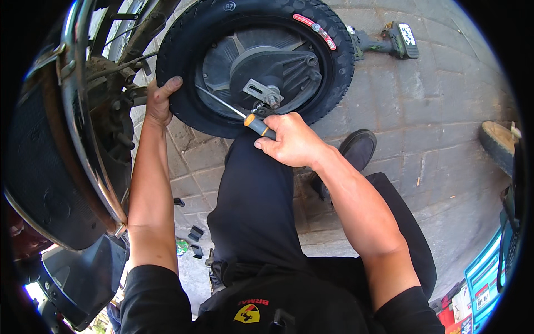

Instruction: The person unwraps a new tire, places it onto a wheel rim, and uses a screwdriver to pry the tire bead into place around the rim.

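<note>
A black wheel (183, 47) with a thick tyre stands in front of me, its dark hub (256, 75) and axle nut facing up toward me. My left hand (161, 101) grips the tyre's left side, thumb on the sidewall and the other fingers hidden behind it. In my right hand (292, 139) is a screwdriver (258, 126) with an orange and grey handle. Its metal shaft points up and left across the lower part of the wheel, the tip near the rim's inner edge. A slotted metal bracket (257, 89) sits on the axle just above the handle.
A vehicle frame with a chrome bar (83, 119) runs close along my left arm. Beyond the tyre lies a cordless power tool (389, 42) on the paving. Small black pieces (196, 234) lie by my left leg. A blue case (484, 270) is at the lower right.
</note>
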A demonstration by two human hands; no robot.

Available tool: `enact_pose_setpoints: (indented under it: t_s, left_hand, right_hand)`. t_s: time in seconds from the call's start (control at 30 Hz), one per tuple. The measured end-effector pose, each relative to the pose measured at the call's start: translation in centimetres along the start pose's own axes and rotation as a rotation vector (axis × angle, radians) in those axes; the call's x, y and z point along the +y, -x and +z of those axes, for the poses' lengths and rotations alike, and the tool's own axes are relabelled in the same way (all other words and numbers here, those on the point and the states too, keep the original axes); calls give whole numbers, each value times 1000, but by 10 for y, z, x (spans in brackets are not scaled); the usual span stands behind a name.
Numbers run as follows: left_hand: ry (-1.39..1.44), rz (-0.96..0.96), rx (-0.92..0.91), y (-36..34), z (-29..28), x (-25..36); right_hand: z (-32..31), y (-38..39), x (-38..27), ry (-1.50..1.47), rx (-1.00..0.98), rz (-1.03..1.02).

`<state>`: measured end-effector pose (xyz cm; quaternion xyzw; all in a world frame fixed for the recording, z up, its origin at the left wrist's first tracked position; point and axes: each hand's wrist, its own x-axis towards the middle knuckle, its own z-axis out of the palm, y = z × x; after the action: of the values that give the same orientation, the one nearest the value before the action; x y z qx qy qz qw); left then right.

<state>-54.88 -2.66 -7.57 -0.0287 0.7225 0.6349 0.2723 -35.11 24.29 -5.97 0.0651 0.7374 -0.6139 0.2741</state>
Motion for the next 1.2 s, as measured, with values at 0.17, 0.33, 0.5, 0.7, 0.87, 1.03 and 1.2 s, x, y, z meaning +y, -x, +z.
enact_pose_setpoints:
  t_s: [0.17, 0.33, 0.5, 0.7, 0.87, 1.03, 1.2]
  left_hand:
    - [-3, -52, -30, -4, 0, 3]
    - [-66, -41, -85, -11, 9, 13]
    - [-98, -12, -63, -9, 19, 20]
    - [-185, 209, 89, 5, 33, 7]
    - [-150, 218, 104, 28, 35, -13]
    - [-166, 219, 43, 25, 24, -3]
    - [-174, 195, 45, 23, 22, 1]
  right_hand:
    - [3, -2, 7, -13, 22, -15]
    - [8, 0, 8, 20, 119, -27]
    - [19, 7, 0, 193, 259, 101]
    - [4, 46, 9, 290, 64, 315]
    - [-5, 55, 11, 407, 75, 385]
    - [6, 32, -13, 408, 74, 257]
    - [10, 14, -32, 390, 38, 220]
